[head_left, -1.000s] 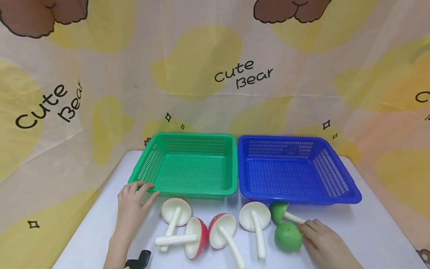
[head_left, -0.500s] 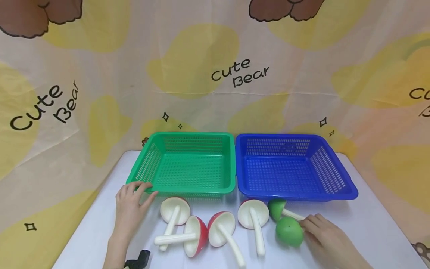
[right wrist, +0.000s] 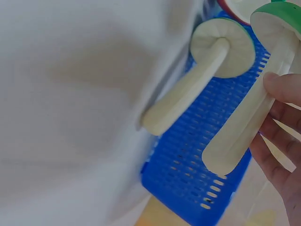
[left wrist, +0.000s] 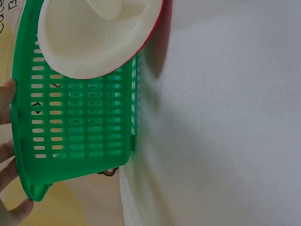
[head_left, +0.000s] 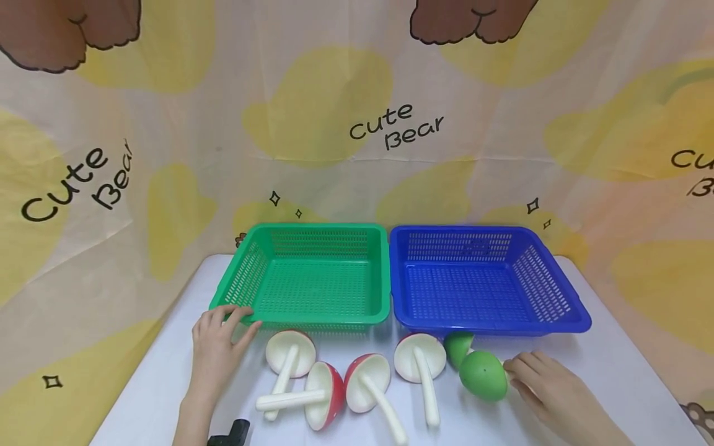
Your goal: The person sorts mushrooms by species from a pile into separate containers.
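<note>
My right hand point(head_left: 558, 390) pinches the pale stem of a green-capped toy mushroom point(head_left: 484, 376). In the right wrist view the thumb lies on that stem point(right wrist: 249, 115), with the fingers behind it. A second green mushroom point(head_left: 458, 350) lies just behind, partly hidden by the held one, against the blue basket point(head_left: 491, 330). My left hand point(head_left: 217, 347) rests on the front left corner of the green basket point(head_left: 318, 320). Its fingertips touch the rim point(left wrist: 18, 141) from above in the left wrist view.
Red-capped toy mushrooms lie in a row before the baskets: one far left point(head_left: 290, 353), one across its stem point(head_left: 325, 396), one mid-row point(head_left: 368, 383) and one right point(head_left: 420, 358). A black object point(head_left: 231, 433) sits by the left wrist. A printed cloth point(head_left: 312, 111) hangs behind.
The held green mushroom has shifted slightly up and right with my right hand, and its cap now covers more of the other green mushroom. My left hand stays on the basket rim.
</note>
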Tool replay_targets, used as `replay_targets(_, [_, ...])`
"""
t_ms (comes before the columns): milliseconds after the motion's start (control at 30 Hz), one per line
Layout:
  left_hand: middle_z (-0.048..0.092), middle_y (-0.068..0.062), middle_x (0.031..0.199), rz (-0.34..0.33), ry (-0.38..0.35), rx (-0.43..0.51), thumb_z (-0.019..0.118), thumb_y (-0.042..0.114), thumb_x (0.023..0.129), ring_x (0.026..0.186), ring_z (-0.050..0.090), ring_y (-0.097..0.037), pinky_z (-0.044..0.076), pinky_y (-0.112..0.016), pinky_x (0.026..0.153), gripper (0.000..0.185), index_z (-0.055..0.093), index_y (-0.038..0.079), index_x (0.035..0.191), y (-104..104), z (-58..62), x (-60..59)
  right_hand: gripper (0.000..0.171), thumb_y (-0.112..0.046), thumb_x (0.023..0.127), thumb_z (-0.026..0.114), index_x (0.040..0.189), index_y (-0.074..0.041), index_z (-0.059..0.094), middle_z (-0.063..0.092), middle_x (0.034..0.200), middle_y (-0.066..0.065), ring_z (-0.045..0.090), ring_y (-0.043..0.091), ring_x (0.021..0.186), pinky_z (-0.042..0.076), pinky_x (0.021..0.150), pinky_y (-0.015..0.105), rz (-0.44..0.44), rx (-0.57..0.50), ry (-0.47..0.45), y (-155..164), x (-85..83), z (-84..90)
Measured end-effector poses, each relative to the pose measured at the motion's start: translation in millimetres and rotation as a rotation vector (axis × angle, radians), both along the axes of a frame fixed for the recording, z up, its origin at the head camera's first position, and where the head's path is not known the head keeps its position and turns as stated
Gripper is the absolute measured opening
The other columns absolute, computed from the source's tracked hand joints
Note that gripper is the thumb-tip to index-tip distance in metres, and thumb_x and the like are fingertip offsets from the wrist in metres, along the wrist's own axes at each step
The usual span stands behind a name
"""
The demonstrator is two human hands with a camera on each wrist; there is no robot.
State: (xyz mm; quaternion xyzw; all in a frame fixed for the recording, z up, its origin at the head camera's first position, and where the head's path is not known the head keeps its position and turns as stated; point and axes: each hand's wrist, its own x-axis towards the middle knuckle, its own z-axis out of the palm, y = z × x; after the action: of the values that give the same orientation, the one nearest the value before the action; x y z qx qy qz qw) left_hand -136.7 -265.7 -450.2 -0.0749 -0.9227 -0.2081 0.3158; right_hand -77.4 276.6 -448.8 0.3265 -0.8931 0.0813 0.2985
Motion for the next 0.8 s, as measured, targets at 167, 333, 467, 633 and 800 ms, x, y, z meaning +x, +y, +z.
replay_targets(167, [0.057,-0.012,0.104,0.001,-0.002,0.002,0.080,0.016,0.074,0.104,0.045,-0.035,0.028,-0.060,0.096,0.030,0.066,0.011,0.101,0,-1.8,0.3,0.049,-0.043,0.104,0.025,0.093,-0.017,0.065,0.057,0.088,-0.011,0.053,0.008,0.081,0.042,0.077,0.020,0.044,-0.042,0.033,-4,-4.1,17.6])
replay_targets(333, [0.057,-0.013,0.105,0.005,0.001,0.004,0.080,0.017,0.075,0.105,0.045,-0.036,0.028,-0.059,0.096,0.030,0.066,0.012,0.101,-2,-2.7,0.7,0.046,-0.043,0.104,0.028,0.094,-0.018,0.065,0.058,0.089,-0.012,0.050,0.007,0.083,0.041,0.077,0.019,0.070,-0.048,0.036,-9,-7.1,34.6])
replay_targets(467, [0.057,-0.013,0.105,0.001,0.005,0.002,0.080,0.016,0.074,0.104,0.045,-0.036,0.029,-0.059,0.096,0.030,0.066,0.011,0.101,-1,-2.9,0.6,0.044,-0.043,0.103,0.029,0.095,-0.018,0.065,0.056,0.088,-0.014,0.046,0.004,0.081,0.039,0.073,0.017,0.084,-0.039,0.020,-15,-8.6,43.3])
replay_targets(633, [0.057,-0.013,0.104,-0.003,0.012,-0.002,0.080,0.016,0.074,0.104,0.045,-0.036,0.029,-0.060,0.095,0.030,0.066,0.011,0.101,-1,-2.4,0.1,0.046,-0.041,0.104,0.028,0.095,-0.016,0.066,0.057,0.086,-0.013,0.045,0.004,0.078,0.038,0.068,0.013,0.113,-0.040,0.028,-26,-13.8,52.7])
replay_targets(800, [0.056,-0.013,0.105,-0.004,0.008,0.001,0.080,0.017,0.075,0.105,0.045,-0.036,0.029,-0.060,0.096,0.029,0.066,0.012,0.101,-1,-1.9,-0.4,0.047,-0.042,0.103,0.026,0.093,-0.016,0.065,0.056,0.085,-0.013,0.046,0.004,0.077,0.037,0.068,0.011,0.107,-0.042,0.020,-38,-20.8,63.1])
